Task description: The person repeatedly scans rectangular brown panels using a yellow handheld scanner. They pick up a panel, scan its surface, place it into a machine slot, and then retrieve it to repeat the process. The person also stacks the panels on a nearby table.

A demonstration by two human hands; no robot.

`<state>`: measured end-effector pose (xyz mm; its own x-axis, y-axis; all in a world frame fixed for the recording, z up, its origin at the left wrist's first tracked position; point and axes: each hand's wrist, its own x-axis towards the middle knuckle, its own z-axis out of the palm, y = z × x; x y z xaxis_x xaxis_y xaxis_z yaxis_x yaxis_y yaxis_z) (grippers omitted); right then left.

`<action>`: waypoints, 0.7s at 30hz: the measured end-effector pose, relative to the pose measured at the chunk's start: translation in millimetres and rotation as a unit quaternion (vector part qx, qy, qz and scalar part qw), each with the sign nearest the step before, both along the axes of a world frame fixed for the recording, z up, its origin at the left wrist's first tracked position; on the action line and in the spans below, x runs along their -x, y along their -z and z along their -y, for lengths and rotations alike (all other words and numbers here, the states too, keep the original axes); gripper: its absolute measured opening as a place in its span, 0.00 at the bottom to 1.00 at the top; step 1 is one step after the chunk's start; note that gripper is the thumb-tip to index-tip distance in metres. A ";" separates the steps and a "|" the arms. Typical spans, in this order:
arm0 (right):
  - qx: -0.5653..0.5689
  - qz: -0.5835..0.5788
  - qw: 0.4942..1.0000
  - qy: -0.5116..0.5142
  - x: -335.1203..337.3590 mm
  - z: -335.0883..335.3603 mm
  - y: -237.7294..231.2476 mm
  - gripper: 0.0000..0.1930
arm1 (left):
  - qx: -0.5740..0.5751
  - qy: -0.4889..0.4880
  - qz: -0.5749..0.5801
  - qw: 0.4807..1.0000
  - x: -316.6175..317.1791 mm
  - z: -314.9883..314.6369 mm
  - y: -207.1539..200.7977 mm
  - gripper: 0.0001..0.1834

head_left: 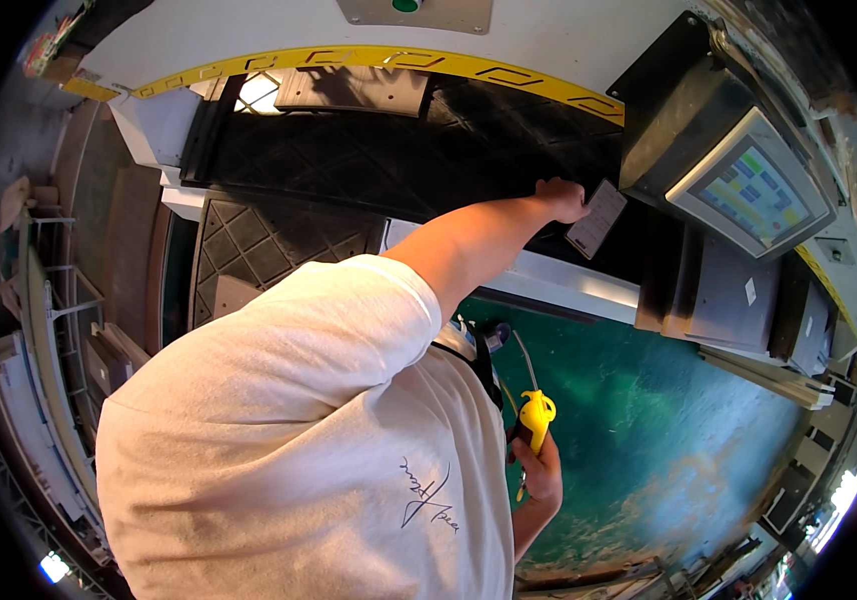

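Note:
My left arm reaches across the dark machine bed, and my left hand (561, 200) is closed at the edge of a small grey rectangular panel (599, 218) with print on it. The fingertips are partly hidden there. Lower down, close to my body, my right hand (541, 472) is wrapped around the handle of a yellow air blow gun (537, 415). Its thin metal nozzle points up and away, over the green floor.
A control screen (754, 190) on a metal box juts out at the right. Under it stand several brown and grey boards (729, 295). A yellow-edged machine cover (349, 58) arches over the bed. Racks with boards (49, 300) line the left side.

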<state>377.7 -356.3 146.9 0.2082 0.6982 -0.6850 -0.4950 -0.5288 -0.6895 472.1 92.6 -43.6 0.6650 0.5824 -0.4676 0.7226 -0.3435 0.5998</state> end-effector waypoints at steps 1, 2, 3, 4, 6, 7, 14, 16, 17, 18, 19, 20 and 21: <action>0.008 0.002 1.000 0.001 0.2 0.5 0.5 0.16 | 0.012 0.008 0.000 1.000 0.3 0.0 -2.8 0.25; 0.008 0.001 1.000 0.003 0.4 0.3 0.5 0.16 | 0.012 0.009 0.000 1.000 2.1 -0.2 -5.2 0.25; 0.009 0.006 1.000 -0.002 0.1 -0.8 0.0 0.16 | 0.005 0.044 -0.002 0.999 5.7 -1.5 -8.8 0.27; 0.010 0.012 1.000 -0.006 -0.1 -1.5 -0.3 0.16 | -0.002 0.078 -0.003 0.997 7.8 -2.3 -11.1 0.29; 0.009 0.011 1.000 -0.007 -0.7 -2.3 -0.4 0.16 | 0.001 0.078 -0.003 0.997 8.5 -3.1 -11.1 0.32; 0.008 0.010 1.000 -0.007 -1.3 -2.8 -0.8 0.16 | 0.004 0.077 -0.003 0.997 8.9 -3.7 -11.3 0.34; 0.005 0.010 1.000 -0.017 -3.0 -4.8 -1.6 0.15 | 0.002 0.061 -0.006 0.998 5.6 -1.4 -6.1 0.28; 0.004 0.010 1.000 -0.016 -2.9 -3.8 -0.6 0.15 | 0.018 0.036 0.005 0.999 3.9 -2.4 -4.0 0.24; 0.004 0.009 1.000 -0.016 -2.7 -3.3 0.0 0.15 | 0.019 0.035 0.005 0.999 3.8 -2.5 -2.9 0.24; 0.006 0.007 1.000 -0.012 -2.2 -2.2 1.1 0.16 | 0.021 0.034 0.003 0.999 3.0 -1.6 -3.7 0.23; 0.008 0.004 1.000 -0.008 -1.7 -1.4 1.7 0.16 | 0.023 0.033 0.001 0.999 2.8 -0.7 -4.4 0.22; 0.008 0.004 1.000 -0.007 -1.0 -1.3 1.4 0.16 | 0.023 0.034 0.001 0.999 3.0 -0.5 -5.1 0.22; 0.016 0.009 1.000 -0.007 -0.5 -2.1 0.4 0.16 | 0.028 0.036 0.004 0.999 3.2 -1.8 -5.4 0.23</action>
<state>378.2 -354.2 146.4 0.2109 0.6789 -0.7033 -0.4743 -0.5581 -0.6809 468.9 94.3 -38.1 0.7078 0.5059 -0.4930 0.6928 -0.3607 0.6245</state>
